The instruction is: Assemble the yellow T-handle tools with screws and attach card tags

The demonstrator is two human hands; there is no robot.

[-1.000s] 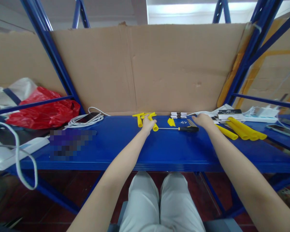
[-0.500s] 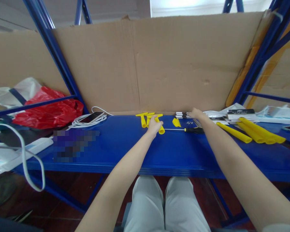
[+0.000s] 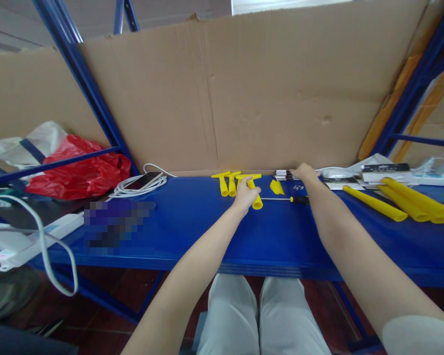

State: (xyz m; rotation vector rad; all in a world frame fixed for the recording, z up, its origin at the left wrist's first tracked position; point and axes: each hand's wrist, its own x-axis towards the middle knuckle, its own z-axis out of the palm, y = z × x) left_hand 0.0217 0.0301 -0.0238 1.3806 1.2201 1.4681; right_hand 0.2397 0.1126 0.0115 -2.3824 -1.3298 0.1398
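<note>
My left hand [image 3: 246,195] is closed around a yellow T-shaped plastic handle [image 3: 258,202], its round hollow end pointing toward me. Just left of it, more yellow T-shaped handles [image 3: 224,186] lie on the blue shelf. My right hand [image 3: 305,171] reaches to the back, its fingertips at the right end of a small stack of black-and-white packs [image 3: 281,175]; what they pinch is too small to tell. Between the hands lie a yellow flat piece [image 3: 277,187], a few tiny metal parts [image 3: 298,187] and a screwdriver [image 3: 299,199] with a black handle, partly behind my right forearm.
Yellow tubes [image 3: 410,202] and a black-and-white box [image 3: 385,171] lie at the right. On the left are a phone [image 3: 145,181] on a coiled white cable [image 3: 124,190], a red plastic bag [image 3: 79,165] and a white power strip [image 3: 40,240]. A cardboard panel [image 3: 274,93] stands behind.
The view has turned slightly, so everything sits a little further right or lower. My left hand keeps the yellow handle, and my right hand stays by the stack of packs.
</note>
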